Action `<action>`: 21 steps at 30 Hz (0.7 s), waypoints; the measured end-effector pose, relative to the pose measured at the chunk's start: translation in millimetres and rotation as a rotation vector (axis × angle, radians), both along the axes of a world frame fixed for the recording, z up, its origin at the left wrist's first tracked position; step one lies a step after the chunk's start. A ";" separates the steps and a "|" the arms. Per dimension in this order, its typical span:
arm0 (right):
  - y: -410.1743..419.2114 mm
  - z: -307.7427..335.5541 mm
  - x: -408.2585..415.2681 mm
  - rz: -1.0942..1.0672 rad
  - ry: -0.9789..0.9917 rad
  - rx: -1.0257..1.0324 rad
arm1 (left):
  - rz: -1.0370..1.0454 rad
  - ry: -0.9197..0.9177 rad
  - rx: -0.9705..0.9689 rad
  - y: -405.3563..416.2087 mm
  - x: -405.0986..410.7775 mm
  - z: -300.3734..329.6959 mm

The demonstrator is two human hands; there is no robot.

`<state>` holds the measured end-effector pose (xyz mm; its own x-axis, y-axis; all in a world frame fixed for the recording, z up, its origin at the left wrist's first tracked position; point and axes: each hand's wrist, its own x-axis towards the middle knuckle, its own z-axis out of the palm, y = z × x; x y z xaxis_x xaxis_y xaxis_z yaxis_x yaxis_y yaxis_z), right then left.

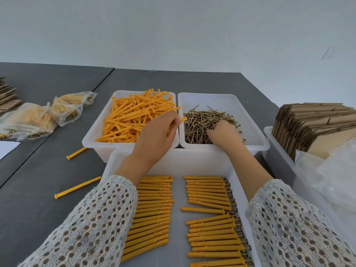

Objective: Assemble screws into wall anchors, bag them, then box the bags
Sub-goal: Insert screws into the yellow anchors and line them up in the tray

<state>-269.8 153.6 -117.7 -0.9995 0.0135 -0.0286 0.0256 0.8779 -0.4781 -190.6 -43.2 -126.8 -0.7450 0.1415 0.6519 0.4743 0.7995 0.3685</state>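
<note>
So, head view, the only one. Two white plastic bins sit side by side at the far edge: the left bin (90,139) heaped with loose orange plastic wall anchors (133,116), the right bin (252,120) with brass-coloured screws (204,120). Likely so each hand feeds from its own supply.

Left hand (154,135) pinches one orange anchor (183,119), its open end turned toward the screw side, seemingly ready for loading. Right hand (224,132) is buried fingers-down in the screws; whether it grips one I cannot tell.

Nearest white tray (115,160) holds assembled anchors in two neat rows (210,205), probably for easy counting before bagging. Filled clear bags (38,120) lie left on the grey table (38,180), and flat cardboard boxes (312,124) stand in a bin at right. Two stray anchors (77,187) lie on the table.
</note>
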 end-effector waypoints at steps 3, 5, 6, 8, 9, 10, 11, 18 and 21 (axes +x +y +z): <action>1.2 0.8 3.5 -0.052 0.202 -0.186 | 0.043 -0.026 0.021 0.9 0.5 1.8; 0.7 4.6 7.4 -0.085 0.331 -0.334 | 0.113 -0.030 0.020 0.8 -0.6 2.0; 0.1 6.7 9.5 -0.095 0.381 -0.405 | 0.155 -0.037 0.015 0.4 -1.4 1.6; -2.0 10.7 14.6 -0.096 0.441 -0.553 | 0.219 -0.059 0.002 0.0 -2.8 0.1; -3.6 12.9 17.8 -0.093 0.458 -0.614 | 0.232 -0.071 -0.001 0.0 -3.5 -0.8; -5.3 15.1 20.9 -0.084 0.467 -0.660 | 0.235 -0.081 -0.001 -0.1 -4.1 -1.4; -7.1 17.1 24.0 -0.070 0.465 -0.700 | 0.234 -0.088 -0.001 0.1 -4.4 -1.8; -19.3 29.0 40.3 -0.109 0.127 -1.325 | 0.209 -0.130 0.022 0.1 -4.1 0.4; -28.3 30.2 46.2 -0.101 -0.070 -1.592 | 0.202 -0.139 0.026 0.7 -3.6 1.0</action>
